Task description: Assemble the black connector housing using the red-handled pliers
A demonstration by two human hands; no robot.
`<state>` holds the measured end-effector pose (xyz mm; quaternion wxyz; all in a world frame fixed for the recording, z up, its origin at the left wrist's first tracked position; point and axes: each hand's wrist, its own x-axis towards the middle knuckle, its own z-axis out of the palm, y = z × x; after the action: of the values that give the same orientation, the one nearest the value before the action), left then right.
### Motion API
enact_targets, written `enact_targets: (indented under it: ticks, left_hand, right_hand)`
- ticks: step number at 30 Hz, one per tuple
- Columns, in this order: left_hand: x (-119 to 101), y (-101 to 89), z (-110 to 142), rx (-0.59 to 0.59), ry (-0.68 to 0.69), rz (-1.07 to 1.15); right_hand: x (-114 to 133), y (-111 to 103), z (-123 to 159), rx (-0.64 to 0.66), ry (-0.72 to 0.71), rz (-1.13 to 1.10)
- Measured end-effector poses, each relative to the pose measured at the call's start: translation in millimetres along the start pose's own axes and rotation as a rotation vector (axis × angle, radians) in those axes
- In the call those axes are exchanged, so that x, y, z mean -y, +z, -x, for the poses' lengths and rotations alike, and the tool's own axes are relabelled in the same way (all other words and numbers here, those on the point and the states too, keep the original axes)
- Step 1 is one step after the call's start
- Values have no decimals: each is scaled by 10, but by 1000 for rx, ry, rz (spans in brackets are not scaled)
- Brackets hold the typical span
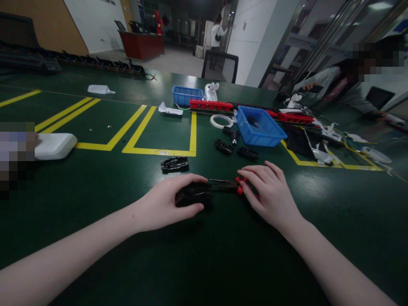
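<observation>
Left hand (162,200) clasping black part (194,194) between thumb and fingers, right hand (270,192) holding red-handled pliers (228,184), part lying between both hands, plier tips at its right end, contact unclear.

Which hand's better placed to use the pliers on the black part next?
Right, I'd judge: the right hand holds the pliers by their red handles, and they point toward the black part. The left hand is occupied gripping that part.
</observation>
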<state>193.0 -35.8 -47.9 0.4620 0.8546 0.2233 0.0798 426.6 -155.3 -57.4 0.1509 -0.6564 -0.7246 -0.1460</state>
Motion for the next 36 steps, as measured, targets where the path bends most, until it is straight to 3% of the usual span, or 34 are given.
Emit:
enact_targets:
  ticks: [12, 20, 26, 30, 36]
  left_hand:
    - [68, 41, -6, -81, 125, -261]
    - [82, 127, 47, -94, 339, -675]
    - [100, 150, 72, -112, 414, -851]
    - [143, 156, 57, -120, 430, -816]
    - [131, 122, -1, -130, 253, -466]
  right_hand:
    - [229, -24, 13, -114, -228, -104]
    - [307, -7, 10, -4, -272, -127]
    - [324, 39, 7, 22, -294, -159]
    - [331, 51, 13, 36, -278, -192]
    - [466, 63, -17, 89, -159, -303]
